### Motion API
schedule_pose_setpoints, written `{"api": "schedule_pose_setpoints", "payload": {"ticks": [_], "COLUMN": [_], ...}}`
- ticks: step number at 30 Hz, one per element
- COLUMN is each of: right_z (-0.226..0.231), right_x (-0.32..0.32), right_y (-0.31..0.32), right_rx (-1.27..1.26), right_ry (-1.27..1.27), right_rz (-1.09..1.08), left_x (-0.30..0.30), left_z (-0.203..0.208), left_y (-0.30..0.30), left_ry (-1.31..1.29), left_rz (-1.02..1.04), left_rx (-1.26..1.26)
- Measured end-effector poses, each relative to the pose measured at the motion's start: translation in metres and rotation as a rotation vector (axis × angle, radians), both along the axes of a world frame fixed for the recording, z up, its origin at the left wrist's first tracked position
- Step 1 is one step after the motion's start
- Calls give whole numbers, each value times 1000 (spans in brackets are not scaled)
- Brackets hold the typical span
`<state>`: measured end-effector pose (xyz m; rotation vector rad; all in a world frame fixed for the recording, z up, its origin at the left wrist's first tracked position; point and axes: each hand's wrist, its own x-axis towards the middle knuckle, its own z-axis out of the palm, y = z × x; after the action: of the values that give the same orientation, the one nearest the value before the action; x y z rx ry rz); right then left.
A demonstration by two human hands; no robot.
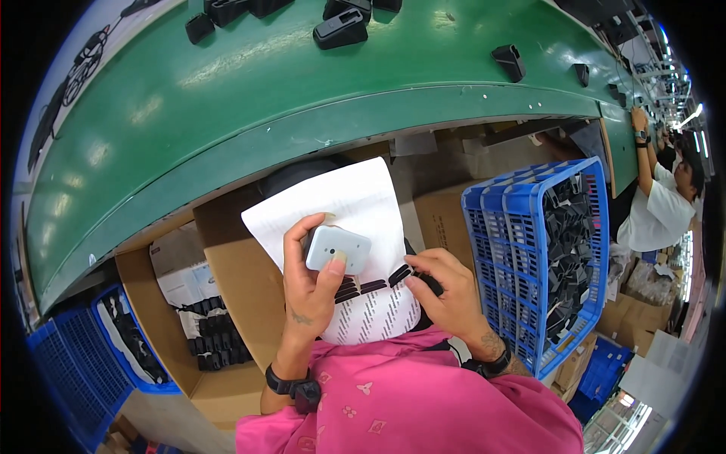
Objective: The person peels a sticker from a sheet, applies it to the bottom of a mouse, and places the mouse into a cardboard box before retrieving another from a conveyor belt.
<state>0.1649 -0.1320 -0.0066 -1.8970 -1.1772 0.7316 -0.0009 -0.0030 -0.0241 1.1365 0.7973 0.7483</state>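
Observation:
My left hand (304, 284) is closed round a small pale blue-white plastic housing (349, 244) with rounded corners, thumb pressed on its face. At its left side, a darker part of the housing is mostly covered by my fingers. On my lap lies a sheet of white paper (333, 200), with a printed backing sheet (370, 319) at its near end. Several dark strips (370, 287) sit in a row across that backing. To the right, my right hand (454, 291) pinches a small black strip (401, 274) at the row's right end, close to the backing.
A blue plastic crate (503, 257) full of black parts stands on my right. At my left is an open cardboard box (234, 280) with rows of black parts. Ahead runs a green workbench (249, 83) carrying black housings (340, 30). A co-worker (658, 204) sits far right.

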Motion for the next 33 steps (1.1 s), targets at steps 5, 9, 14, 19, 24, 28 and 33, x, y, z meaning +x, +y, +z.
{"api": "schedule_pose_setpoints", "payload": {"ticks": [5,9,14,19,24,28,33], "right_z": [-10,-14,-17,6,52,74,86], "right_x": [-9,-10,-12,5,5,-4,-12], "right_y": [-3,-2,-5,-24,12,49,58], "right_rx": [11,35,143,213,86,-58,-94], "right_ry": [-97,-173,-288,-109,616,815,937], "right_rz": [-22,-83,-8,30,-46,63,77], "left_x": [2,2,1,4,-2,-6,-13], "left_z": [-2,-5,-3,3,11,47,63], "left_y": [-2,-4,-3,2,5,7,-1], "left_ry": [55,55,34,42,4,121,79], "left_rz": [5,-2,22,21,-23,-250,-270], "left_rx": [78,70,62,81,-9,32,30]}}
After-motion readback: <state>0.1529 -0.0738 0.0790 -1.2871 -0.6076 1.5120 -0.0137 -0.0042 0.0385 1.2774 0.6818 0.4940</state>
